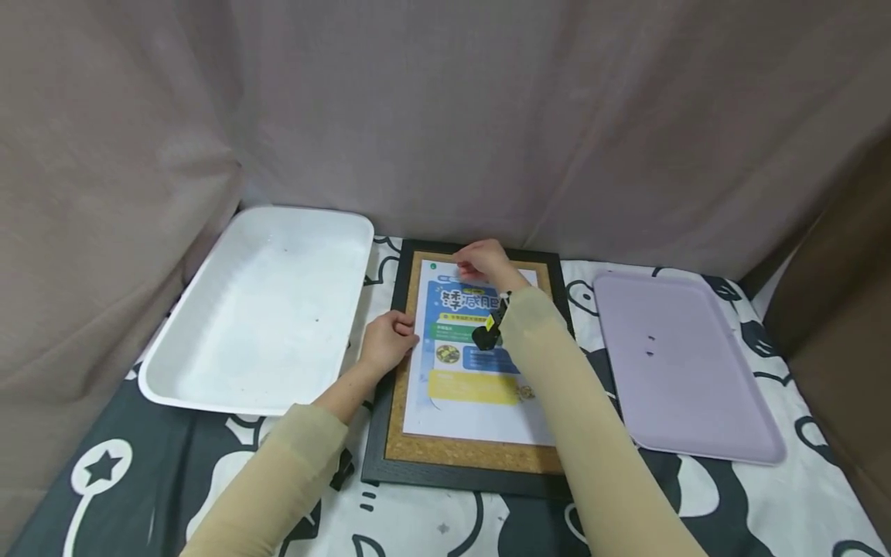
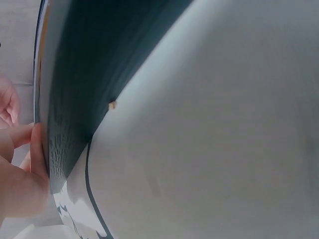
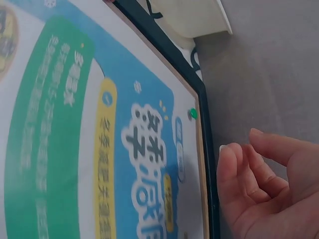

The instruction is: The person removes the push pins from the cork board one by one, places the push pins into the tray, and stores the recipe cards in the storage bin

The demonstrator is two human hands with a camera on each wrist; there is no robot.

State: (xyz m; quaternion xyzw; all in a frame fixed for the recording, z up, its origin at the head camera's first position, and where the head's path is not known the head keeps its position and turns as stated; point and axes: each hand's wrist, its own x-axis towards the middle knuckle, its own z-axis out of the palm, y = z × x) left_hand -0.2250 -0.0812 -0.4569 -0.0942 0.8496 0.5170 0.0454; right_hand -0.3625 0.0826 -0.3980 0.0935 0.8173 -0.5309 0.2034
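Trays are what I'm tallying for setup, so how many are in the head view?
2: a white tray left of the cork board, and a purple tray right of it. No others show.

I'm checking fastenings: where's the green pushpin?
In the head view, the green pushpin sits at the upper left corner of the poster, left of the right hand.

Room lies above the purple tray [image 1: 682, 371]; a curtain [image 1: 452, 116] bars the far side, the right forearm [image 1: 599, 418] crosses the frame [image 1: 452, 476].
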